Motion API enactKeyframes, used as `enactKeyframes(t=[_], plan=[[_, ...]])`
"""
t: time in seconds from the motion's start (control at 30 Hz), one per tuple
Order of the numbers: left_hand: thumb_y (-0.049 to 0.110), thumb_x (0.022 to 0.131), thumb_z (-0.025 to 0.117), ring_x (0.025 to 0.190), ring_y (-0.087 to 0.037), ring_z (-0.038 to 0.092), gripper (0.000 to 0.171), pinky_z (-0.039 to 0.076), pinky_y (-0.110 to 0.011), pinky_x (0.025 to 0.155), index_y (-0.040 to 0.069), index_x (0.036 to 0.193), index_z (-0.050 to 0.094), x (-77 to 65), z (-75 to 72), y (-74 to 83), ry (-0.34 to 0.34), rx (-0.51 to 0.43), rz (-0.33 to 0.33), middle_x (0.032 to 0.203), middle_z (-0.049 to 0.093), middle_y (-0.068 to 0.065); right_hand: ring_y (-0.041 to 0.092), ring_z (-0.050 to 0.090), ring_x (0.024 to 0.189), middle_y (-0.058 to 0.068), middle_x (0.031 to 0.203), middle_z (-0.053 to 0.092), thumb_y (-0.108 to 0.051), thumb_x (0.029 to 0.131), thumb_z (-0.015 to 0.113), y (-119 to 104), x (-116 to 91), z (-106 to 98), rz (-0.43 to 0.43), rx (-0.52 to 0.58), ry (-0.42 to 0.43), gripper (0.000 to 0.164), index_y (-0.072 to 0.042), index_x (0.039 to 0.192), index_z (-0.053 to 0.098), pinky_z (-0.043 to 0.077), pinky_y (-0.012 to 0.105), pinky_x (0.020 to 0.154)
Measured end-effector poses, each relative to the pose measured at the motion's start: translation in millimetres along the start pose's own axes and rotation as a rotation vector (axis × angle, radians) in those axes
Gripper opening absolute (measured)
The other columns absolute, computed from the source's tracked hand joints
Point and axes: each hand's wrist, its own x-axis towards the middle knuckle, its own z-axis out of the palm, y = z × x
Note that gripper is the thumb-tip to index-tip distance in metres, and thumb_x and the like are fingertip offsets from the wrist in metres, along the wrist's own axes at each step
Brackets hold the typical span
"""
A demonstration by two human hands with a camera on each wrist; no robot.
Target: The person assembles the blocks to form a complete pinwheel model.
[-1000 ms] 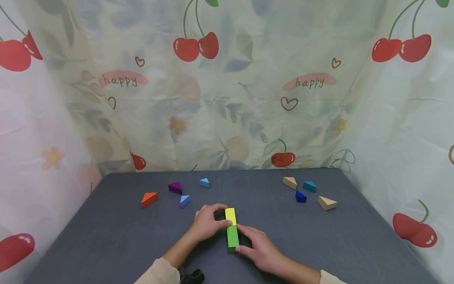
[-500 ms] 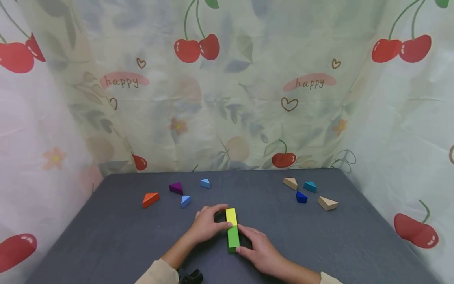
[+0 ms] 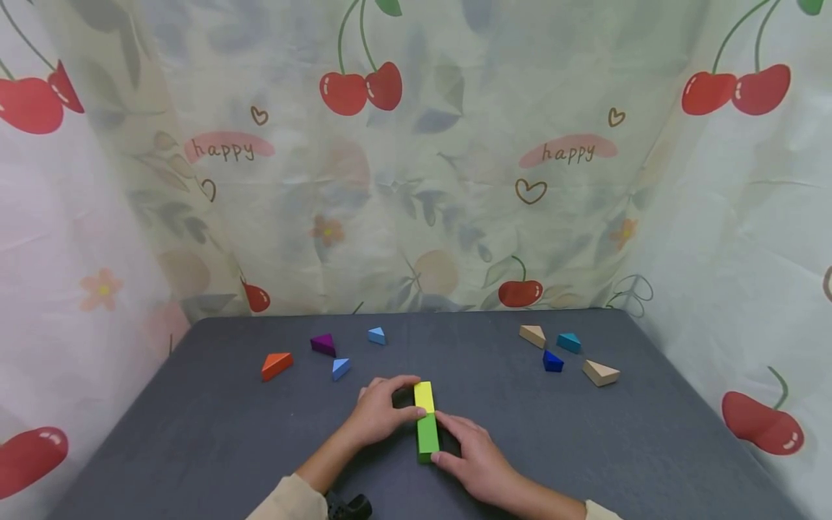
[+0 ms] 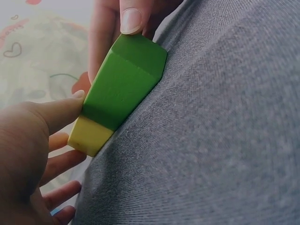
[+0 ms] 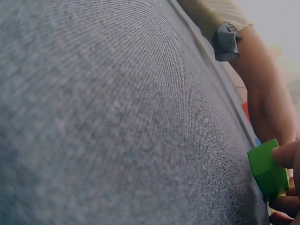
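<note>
A yellow block [image 3: 424, 396] and a longer green block [image 3: 427, 435] lie end to end on the dark grey table, touching in one line. With thumb and index finger, my left hand [image 3: 379, 413] holds the yellow block from the left; the thumb lies at the joint with the green one. From the right, my right hand [image 3: 477, 460] grips the green block, its thumb at the near end and its fingers along the far side near the joint. In the left wrist view the green block [image 4: 123, 79] shows a slanted end under the right thumb.
Orange [image 3: 276, 366], purple [image 3: 323, 344] and two light blue triangular blocks lie at the back left of the table [image 3: 195, 433]. At the back right are two wooden triangles, a teal one [image 3: 568, 342] and a dark blue one [image 3: 552, 361]. A printed curtain [image 3: 416, 180] surrounds the table.
</note>
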Motion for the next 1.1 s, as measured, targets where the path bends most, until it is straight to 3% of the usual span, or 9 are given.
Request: enactKeyframes(t=[0.2,0.47,0.63,0.83,1.1], plan=[[0.050,0.084,0.072,0.117,-0.026,0.047,0.059,0.032,-0.053,0.095,0.022,0.134,0.060,-1.4,-0.7,-0.2,0.006,-0.003,0.030,0.132,0.057,0.000,0.036,0.041,0.130,0.013,0.141,0.049,-0.036,0.089,0.071,1,-1,0,0.014,0.016,-0.001,0.067,-0.008,0.144,0.047,0.032,0.061,0.101],[0.051,0.086,0.069,0.126,-0.029,0.046,0.058,0.032,-0.060,0.100,0.021,0.135,0.059,-10.7,-0.4,3.8,0.017,0.063,0.190,0.141,0.051,0.000,0.033,0.042,0.131,0.009,0.140,0.052,-0.042,0.091,0.067,6,-5,-7,-0.033,0.051,-0.001,0.068,-0.006,0.144,0.045,0.033,0.059,0.102],[0.049,0.087,0.069,0.122,-0.026,0.050,0.056,0.037,-0.056,0.097,0.017,0.132,0.062,-18.3,-0.4,8.9,0.029,0.126,0.296,0.139,0.054,0.003,0.032,0.044,0.130,0.007,0.138,0.054,-0.044,0.091,0.065,8,-6,-10,-0.062,0.042,0.006,0.068,-0.006,0.144,0.046,0.033,0.059,0.102],[0.051,0.087,0.068,0.117,-0.020,0.051,0.054,0.038,-0.050,0.096,0.020,0.131,0.064,-25.8,2.2,11.5,0.009,0.182,0.286,0.137,0.056,0.006,0.031,0.044,0.130,0.005,0.137,0.055,-0.043,0.092,0.064,9,-9,-9,-0.075,0.051,0.021,0.066,-0.006,0.143,0.047,0.033,0.059,0.101],[0.050,0.088,0.067,0.117,-0.019,0.051,0.052,0.038,-0.048,0.095,0.019,0.130,0.065,-30.7,3.4,14.4,0.008,0.187,0.263,0.137,0.055,0.007,0.033,0.045,0.128,0.006,0.135,0.056,-0.042,0.093,0.064,8,-11,-10,-0.062,0.068,0.025,0.063,-0.007,0.142,0.048,0.034,0.060,0.100]])
